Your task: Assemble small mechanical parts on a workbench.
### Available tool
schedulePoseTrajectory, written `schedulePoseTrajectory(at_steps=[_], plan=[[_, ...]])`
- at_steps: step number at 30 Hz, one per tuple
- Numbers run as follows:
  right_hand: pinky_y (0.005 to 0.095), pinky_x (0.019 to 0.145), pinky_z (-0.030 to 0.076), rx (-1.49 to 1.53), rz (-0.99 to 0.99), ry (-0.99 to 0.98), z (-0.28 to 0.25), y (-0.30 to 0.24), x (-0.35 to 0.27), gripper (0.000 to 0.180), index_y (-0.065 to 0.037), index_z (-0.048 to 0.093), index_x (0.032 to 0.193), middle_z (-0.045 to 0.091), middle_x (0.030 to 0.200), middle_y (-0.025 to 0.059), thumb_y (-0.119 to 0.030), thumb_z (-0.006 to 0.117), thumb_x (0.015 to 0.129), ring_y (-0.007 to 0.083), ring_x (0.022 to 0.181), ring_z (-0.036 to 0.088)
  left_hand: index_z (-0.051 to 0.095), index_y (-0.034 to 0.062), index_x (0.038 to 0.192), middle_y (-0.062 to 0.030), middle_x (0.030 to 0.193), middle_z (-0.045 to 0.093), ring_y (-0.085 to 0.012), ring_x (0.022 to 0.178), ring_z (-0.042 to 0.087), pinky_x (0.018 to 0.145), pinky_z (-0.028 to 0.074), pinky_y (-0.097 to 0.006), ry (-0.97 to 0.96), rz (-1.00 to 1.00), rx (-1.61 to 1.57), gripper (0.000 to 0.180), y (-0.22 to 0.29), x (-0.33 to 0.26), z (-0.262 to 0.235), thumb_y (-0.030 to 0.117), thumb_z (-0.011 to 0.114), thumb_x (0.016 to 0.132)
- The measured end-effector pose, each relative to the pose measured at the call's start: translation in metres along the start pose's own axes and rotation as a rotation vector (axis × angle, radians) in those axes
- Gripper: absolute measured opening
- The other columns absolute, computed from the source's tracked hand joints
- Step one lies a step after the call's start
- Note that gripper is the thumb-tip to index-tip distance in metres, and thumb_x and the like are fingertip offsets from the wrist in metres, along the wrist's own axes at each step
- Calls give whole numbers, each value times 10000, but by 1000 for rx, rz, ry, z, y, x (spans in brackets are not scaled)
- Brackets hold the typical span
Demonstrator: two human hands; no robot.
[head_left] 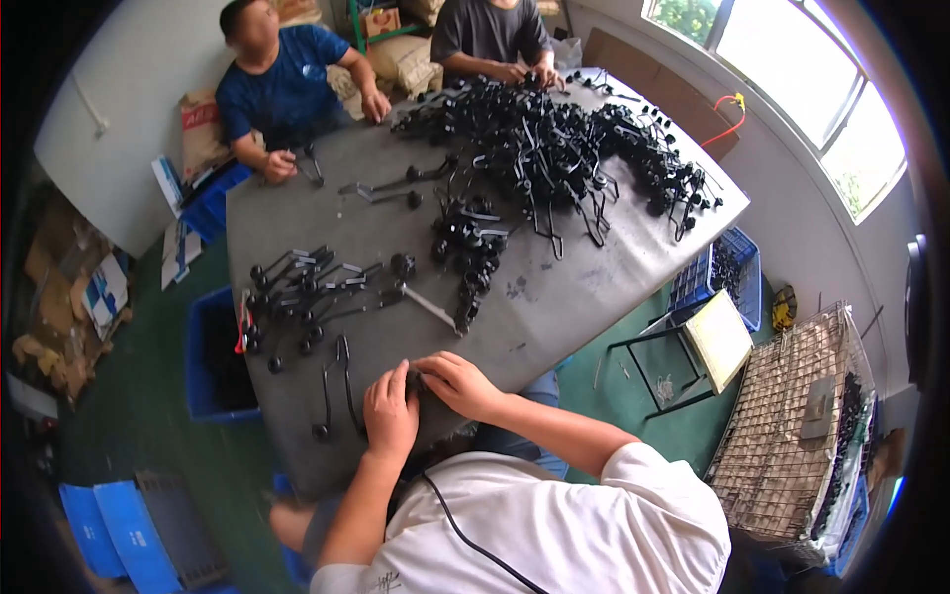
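At the near edge of the table, my left hand (392, 411) and my right hand (460, 386) meet fingertip to fingertip. Between them is a small dark part (414, 380), mostly covered by my fingers, so its exact kind does not show. Both hands are closed around it. Just left of my left hand lies a black bent rod (328, 394) with a round knob at its end. A group of similar bent rods (315, 282) spreads beyond it. A pale straight bar (432, 309) lies past my fingertips, beside a cluster of black knobbed parts (470, 247).
A large pile of black bent rods (554, 163) covers the table's (371, 238) far right. Two people sit across, one holding a rod (315, 166). Blue crate (220, 396) stands at the left, a stool (717, 342) and wire cage (782, 426) at the right.
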State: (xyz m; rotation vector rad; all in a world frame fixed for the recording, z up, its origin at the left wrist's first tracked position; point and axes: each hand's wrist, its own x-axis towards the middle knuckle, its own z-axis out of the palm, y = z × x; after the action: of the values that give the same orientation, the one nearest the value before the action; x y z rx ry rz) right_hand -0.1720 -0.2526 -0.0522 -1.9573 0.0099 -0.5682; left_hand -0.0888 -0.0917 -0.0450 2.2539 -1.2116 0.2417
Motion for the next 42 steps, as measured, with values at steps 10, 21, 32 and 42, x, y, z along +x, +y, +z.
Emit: schedulePoseTrajectory(at_steps=[10,21,32,42], plan=[[442,747,513,-166,-104,-12,-16,13,0,178,-47,613,913,596,928,144,-218,655,936,340,877,615,614,56,1224,-137,1056,709,-324,969,669,922,468,-450,-12,-70,-16,453,3,11,-2,104,734,790],[448,811,525,-201,-36,-101,-27,6,13,165,-46,614,1032,625,982,162,-174,647,933,369,933,633,636,76,1214,-101,1006,720,-294,938,672,903,462,-441,1,-34,57,449,1,17,-2,147,753,787],[437,800,543,-277,93,-227,-24,22,19,238,-53,601,1103,605,1079,144,-146,690,903,367,923,644,629,85,1226,-88,1003,710,-285,942,662,895,461,-433,27,-28,103,459,3,21,3,150,759,791],[457,814,528,-317,133,-172,-28,10,18,134,-40,602,1006,637,945,197,-158,622,948,394,928,635,622,91,1234,-89,1007,696,-289,946,649,901,455,-432,32,-18,105,461,6,19,2,132,744,792]])
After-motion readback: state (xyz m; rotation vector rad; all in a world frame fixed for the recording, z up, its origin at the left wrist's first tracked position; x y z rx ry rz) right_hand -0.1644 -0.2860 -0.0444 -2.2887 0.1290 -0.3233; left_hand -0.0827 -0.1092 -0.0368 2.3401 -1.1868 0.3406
